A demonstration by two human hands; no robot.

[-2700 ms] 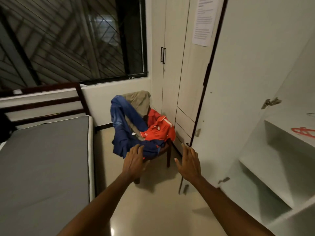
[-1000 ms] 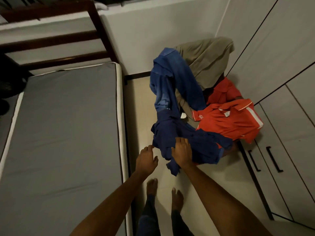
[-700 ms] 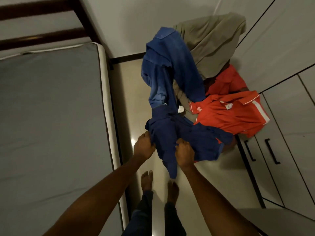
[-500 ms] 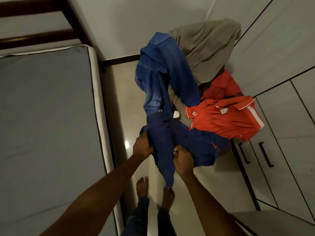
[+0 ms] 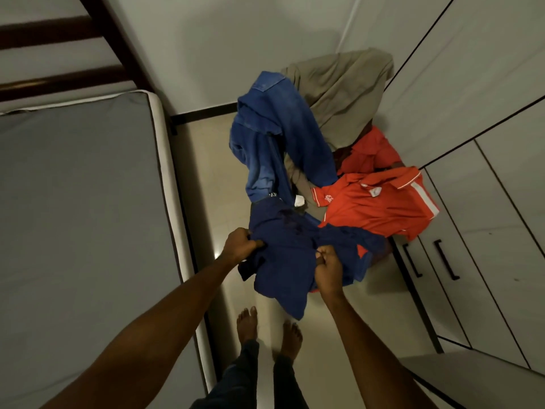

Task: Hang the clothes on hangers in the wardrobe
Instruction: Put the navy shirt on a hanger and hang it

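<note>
1. The dark blue shirt is at the near edge of a heap of clothes, its lower part hanging down toward the floor above the person's bare feet.
2. The left hand grips the shirt's left edge, fingers curled tight into a bunch of the cloth.
3. The right hand pinches a fold of the same shirt nearer the middle, thumb and fingers closed on the fabric, knuckles toward the camera.
4. Between the two hands the cloth is gathered and rumpled rather than stretched flat.
5. Just behind the shirt lies a red polo shirt with white trim, its collar and small chest mark facing up; the dark blue shirt overlaps its near edge.
6. A pair of blue jeans drapes over the heap to the left, one leg trailing down to touch the dark blue shirt.
7. An olive-grey garment hangs over the back of the heap, against the corner of the wall.
8. What the clothes are piled on is hidden under them.
9. To the right stands the wardrobe, pale doors closed, two dark handles low near the heap.
10. To the left is a bed with a grey mattress and a dark wooden headboard.
</note>
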